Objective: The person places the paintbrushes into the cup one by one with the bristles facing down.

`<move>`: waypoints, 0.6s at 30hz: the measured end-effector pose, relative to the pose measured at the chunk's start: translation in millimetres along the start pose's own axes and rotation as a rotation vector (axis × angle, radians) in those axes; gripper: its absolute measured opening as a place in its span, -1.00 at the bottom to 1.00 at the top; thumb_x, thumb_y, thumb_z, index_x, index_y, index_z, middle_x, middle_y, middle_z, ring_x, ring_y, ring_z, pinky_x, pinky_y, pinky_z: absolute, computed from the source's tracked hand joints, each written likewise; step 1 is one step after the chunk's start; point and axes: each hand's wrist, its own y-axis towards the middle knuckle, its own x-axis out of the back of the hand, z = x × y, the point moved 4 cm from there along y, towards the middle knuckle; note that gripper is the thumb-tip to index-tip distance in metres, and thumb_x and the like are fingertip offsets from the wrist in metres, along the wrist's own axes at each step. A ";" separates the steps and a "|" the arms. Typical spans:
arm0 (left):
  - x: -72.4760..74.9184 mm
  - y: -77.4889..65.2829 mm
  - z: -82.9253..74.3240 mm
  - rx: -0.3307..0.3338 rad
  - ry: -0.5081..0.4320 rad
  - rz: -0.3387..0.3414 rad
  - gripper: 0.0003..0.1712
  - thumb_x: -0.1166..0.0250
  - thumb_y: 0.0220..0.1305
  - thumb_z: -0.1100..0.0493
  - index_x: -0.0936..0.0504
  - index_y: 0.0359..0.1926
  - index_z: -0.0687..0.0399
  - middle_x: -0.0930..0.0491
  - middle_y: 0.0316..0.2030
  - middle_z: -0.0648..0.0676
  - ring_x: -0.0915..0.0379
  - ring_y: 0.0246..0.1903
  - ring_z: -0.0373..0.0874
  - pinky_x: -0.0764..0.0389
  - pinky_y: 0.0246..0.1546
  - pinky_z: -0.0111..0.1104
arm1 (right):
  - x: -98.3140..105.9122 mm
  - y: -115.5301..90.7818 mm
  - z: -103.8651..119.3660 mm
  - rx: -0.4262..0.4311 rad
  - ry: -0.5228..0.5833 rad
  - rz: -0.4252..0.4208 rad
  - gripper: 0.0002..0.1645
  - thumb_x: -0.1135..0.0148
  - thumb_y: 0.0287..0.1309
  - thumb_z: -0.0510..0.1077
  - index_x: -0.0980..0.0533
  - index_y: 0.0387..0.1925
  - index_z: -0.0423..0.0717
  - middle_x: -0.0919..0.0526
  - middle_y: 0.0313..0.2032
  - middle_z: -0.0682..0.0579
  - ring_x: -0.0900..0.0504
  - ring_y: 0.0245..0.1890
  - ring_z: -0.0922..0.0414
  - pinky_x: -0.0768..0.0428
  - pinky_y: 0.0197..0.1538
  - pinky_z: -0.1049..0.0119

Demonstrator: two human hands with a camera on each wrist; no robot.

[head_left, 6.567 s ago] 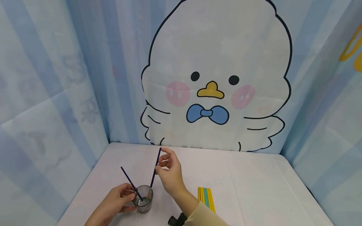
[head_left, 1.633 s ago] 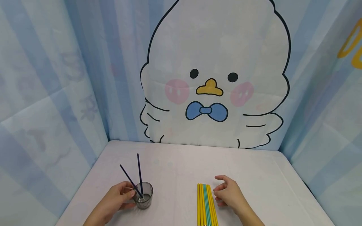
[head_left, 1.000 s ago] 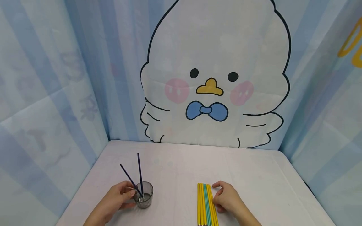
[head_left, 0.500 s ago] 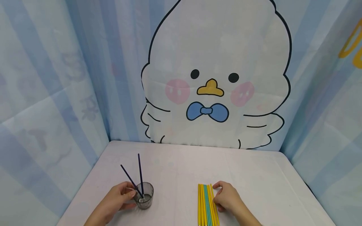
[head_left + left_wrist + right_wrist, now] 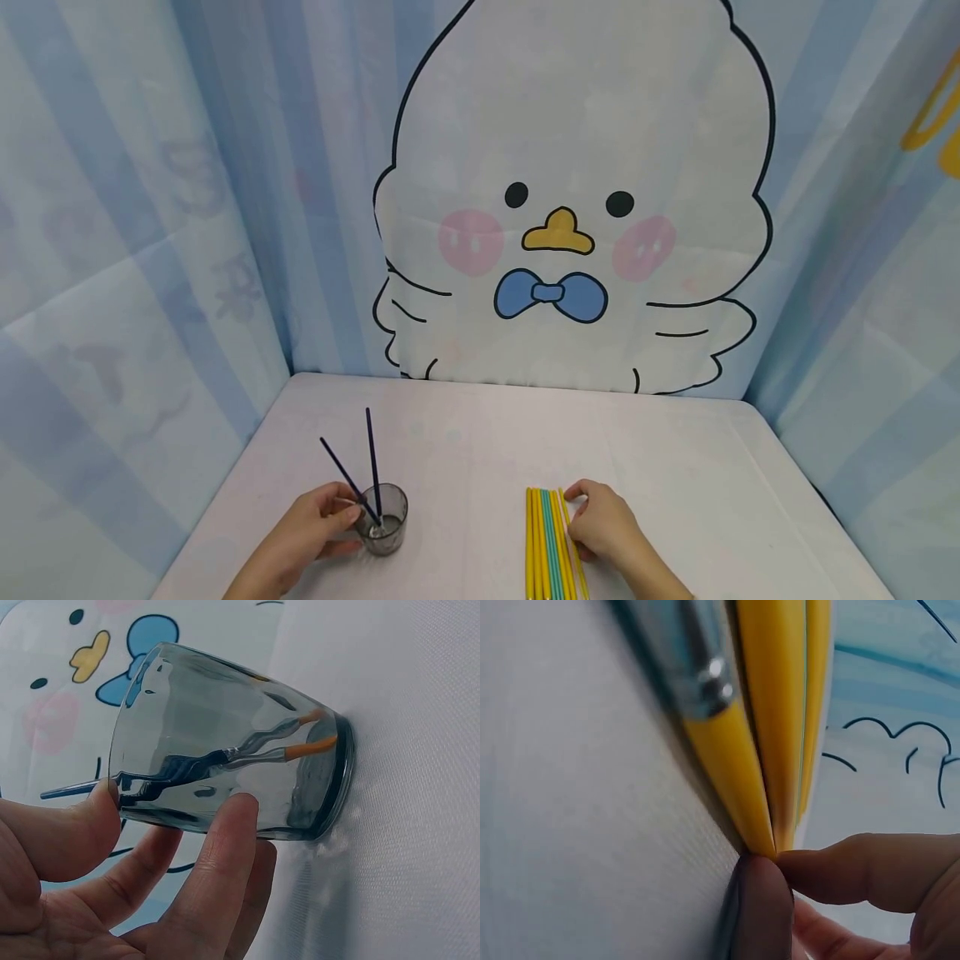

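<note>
My left hand (image 5: 303, 525) holds a smoky clear glass (image 5: 393, 533) upright on the table, fingers curved around its side and thumb at the rim. Two paintbrushes (image 5: 372, 458) with dark blue handles lean inside, orange bristles (image 5: 311, 748) down at the base in the left wrist view. To the right lies a row of yellow and teal paintbrushes (image 5: 542, 542), side by side. My right hand (image 5: 606, 525) pinches the far handle end of the outermost yellow paintbrush (image 5: 727, 742) between thumb and index finger. That brush slants slightly away from its neighbours.
A white cloth covers the table (image 5: 465, 450). Behind it hangs a blue striped curtain (image 5: 330, 250) printed with a big white cartoon chick; more curtain stands along both sides. The near ends of the row run past the bottom of the head view.
Earlier my right hand held a blue-handled paintbrush at the glass; that brush now leans inside it. The hand moved to the row, and the outermost yellow paintbrush's near end swung right.
</note>
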 end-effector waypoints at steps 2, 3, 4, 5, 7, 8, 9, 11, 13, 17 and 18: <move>-0.3 0.0 -0.2 -0.001 0.006 0.004 -0.76 -0.24 0.57 0.35 -0.53 0.12 0.43 -0.64 -0.02 0.31 -0.70 -0.12 -0.05 -0.91 -0.09 -0.05 | 0.7 0.0 0.5 0.009 -0.023 -0.016 -0.41 -0.36 -0.17 -0.43 -0.63 0.04 -0.15 -0.58 -0.50 -0.03 -0.54 -0.70 0.15 -0.45 -0.64 0.49; -0.4 -0.1 -0.2 0.000 0.008 0.005 -0.77 -0.24 0.57 0.34 -0.53 0.12 0.43 -0.64 -0.02 0.31 -0.70 -0.12 -0.05 -0.91 -0.09 -0.05 | 0.9 -0.2 0.8 0.009 -0.033 -0.021 -0.42 -0.37 -0.17 -0.42 -0.63 0.03 -0.15 -0.59 -0.50 -0.03 -0.53 -0.70 0.15 -0.44 -0.64 0.49; -0.5 0.0 -0.2 0.002 0.009 0.010 -0.77 -0.23 0.58 0.34 -0.53 0.12 0.43 -0.64 -0.02 0.31 -0.70 -0.12 -0.05 -0.91 -0.08 -0.05 | 0.8 -0.5 1.2 0.010 -0.041 -0.022 -0.43 -0.40 -0.16 -0.41 -0.63 0.02 -0.15 -0.58 -0.49 -0.03 -0.54 -0.69 0.15 -0.44 -0.63 0.48; -0.3 -0.1 0.4 0.004 0.011 0.014 -0.77 -0.23 0.58 0.33 -0.53 0.12 0.42 -0.64 -0.02 0.31 -0.70 -0.12 -0.05 -0.91 -0.08 -0.05 | 0.6 -0.6 1.3 0.008 -0.047 -0.020 -0.43 -0.42 -0.15 -0.40 -0.63 0.02 -0.15 -0.59 -0.50 -0.02 -0.55 -0.69 0.15 -0.45 -0.63 0.48; 0.0 -0.2 0.7 0.007 0.014 0.022 -0.76 -0.24 0.58 0.32 -0.53 0.12 0.42 -0.64 -0.03 0.30 -0.70 -0.12 -0.05 -0.91 -0.07 -0.05 | 0.3 -0.8 1.7 0.012 -0.063 -0.014 -0.43 -0.45 -0.14 -0.39 -0.63 0.03 -0.14 -0.59 -0.50 -0.02 -0.56 -0.69 0.15 -0.45 -0.62 0.47; 0.2 -0.3 0.8 0.010 0.012 0.023 -0.77 -0.24 0.58 0.31 -0.53 0.11 0.41 -0.64 -0.03 0.30 -0.70 -0.12 -0.05 -0.91 -0.07 -0.05 | 0.3 -1.2 2.3 0.018 -0.072 -0.013 -0.42 -0.46 -0.15 -0.39 -0.62 0.03 -0.14 -0.59 -0.51 -0.02 -0.55 -0.69 0.15 -0.44 -0.62 0.47; 0.3 -0.4 0.4 0.012 0.013 0.028 -0.76 -0.24 0.59 0.31 -0.53 0.12 0.41 -0.64 -0.03 0.30 -0.70 -0.12 -0.05 -0.91 -0.07 -0.06 | 0.3 -1.6 3.1 0.023 -0.078 -0.011 -0.42 -0.46 -0.16 -0.40 -0.62 0.03 -0.14 -0.58 -0.51 -0.02 -0.56 -0.70 0.15 -0.44 -0.62 0.47; 0.8 -0.7 -0.3 0.013 0.011 0.038 -0.76 -0.23 0.59 0.30 -0.52 0.12 0.41 -0.64 -0.03 0.29 -0.70 -0.11 -0.06 -0.90 -0.06 -0.06 | 0.6 -2.5 5.2 0.051 -0.096 -0.013 -0.42 -0.44 -0.17 -0.42 -0.62 0.02 -0.14 -0.57 -0.52 -0.01 -0.55 -0.70 0.15 -0.44 -0.63 0.47; 1.1 -0.9 -1.2 0.012 0.008 0.049 -0.75 -0.22 0.60 0.30 -0.52 0.13 0.41 -0.63 -0.02 0.29 -0.71 -0.11 -0.06 -0.90 -0.05 -0.07 | 1.3 -3.7 7.6 0.077 -0.106 -0.016 -0.42 -0.41 -0.17 -0.44 -0.61 0.01 -0.16 -0.56 -0.52 -0.01 -0.54 -0.71 0.16 -0.44 -0.64 0.48; 0.9 -0.8 -1.9 0.017 0.003 0.050 -0.76 -0.21 0.60 0.30 -0.52 0.13 0.41 -0.64 -0.02 0.29 -0.71 -0.11 -0.06 -0.90 -0.05 -0.07 | 2.1 -5.4 10.2 0.098 -0.105 -0.020 -0.44 -0.37 -0.16 -0.45 -0.61 0.01 -0.18 -0.56 -0.53 -0.01 -0.53 -0.72 0.17 -0.42 -0.65 0.49; 0.7 -0.6 -1.8 0.020 0.004 0.047 -0.76 -0.21 0.60 0.30 -0.52 0.13 0.41 -0.64 -0.02 0.29 -0.70 -0.11 -0.06 -0.90 -0.05 -0.07 | 2.2 -5.7 10.2 0.093 -0.102 -0.021 -0.44 -0.37 -0.16 -0.45 -0.61 0.01 -0.18 -0.56 -0.53 -0.01 -0.52 -0.73 0.17 -0.42 -0.65 0.49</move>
